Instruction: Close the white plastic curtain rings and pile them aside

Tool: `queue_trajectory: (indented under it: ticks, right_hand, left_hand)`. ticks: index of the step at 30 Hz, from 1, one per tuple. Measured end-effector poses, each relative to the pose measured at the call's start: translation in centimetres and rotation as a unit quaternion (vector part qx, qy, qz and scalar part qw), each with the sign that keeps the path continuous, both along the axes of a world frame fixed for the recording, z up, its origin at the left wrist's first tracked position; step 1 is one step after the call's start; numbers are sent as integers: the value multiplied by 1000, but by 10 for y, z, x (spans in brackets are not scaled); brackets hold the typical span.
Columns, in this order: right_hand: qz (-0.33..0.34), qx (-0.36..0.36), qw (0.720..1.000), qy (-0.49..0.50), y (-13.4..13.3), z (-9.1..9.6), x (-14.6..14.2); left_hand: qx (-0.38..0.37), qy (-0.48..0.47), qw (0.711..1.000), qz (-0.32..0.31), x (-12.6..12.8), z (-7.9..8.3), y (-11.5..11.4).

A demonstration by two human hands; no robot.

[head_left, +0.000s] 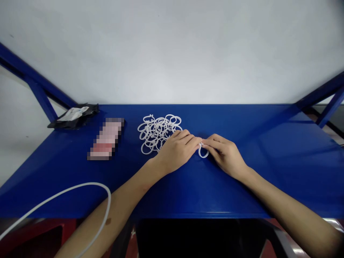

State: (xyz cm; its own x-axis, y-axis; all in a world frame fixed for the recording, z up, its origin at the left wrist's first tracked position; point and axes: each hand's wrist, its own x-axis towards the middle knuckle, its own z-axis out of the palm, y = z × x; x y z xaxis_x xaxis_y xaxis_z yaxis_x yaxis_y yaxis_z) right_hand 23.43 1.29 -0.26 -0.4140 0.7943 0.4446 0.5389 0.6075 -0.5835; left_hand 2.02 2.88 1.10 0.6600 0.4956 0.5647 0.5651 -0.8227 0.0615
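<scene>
The left grip (177,150) and right grip (225,154) meet at their fingertips, both pinching one white plastic loop (203,157), which hangs below them toward the person; its joint is mostly hidden by the fingers. Just left of and beyond the left grip, a tangled pile of similar loops (158,129) lies on the blue tabletop (193,197). Farther left of the grips are a pixelated oblong item (106,139) and, beyond it, a black plastic packet (73,116) with a pale label. Nearer the person, a white cable (86,184) curves across the left forearm.
</scene>
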Motion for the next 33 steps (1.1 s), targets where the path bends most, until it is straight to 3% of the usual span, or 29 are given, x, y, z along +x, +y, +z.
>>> queue_trajectory:
  ticks: [8, 18, 26, 33]
  right_hand:
    - [-39, 25, 999, 0, -7, 16, -6]
    - [-24, 28, 999, 10, -6, 13, -4]
    - [-12, -27, 999, 32, -6, 10, -4]
    - [-74, -9, 997, 34, -6, 10, -3]
  left_hand:
    - [-1, -4, 1000, 20, -1, 2, 0]
    - [-2, -48, 999, 7, 1, 1, -1]
    - [-77, -115, 990, -18, 4, 2, -3]
    - [-187, -168, 968, -9, 4, 5, -7]
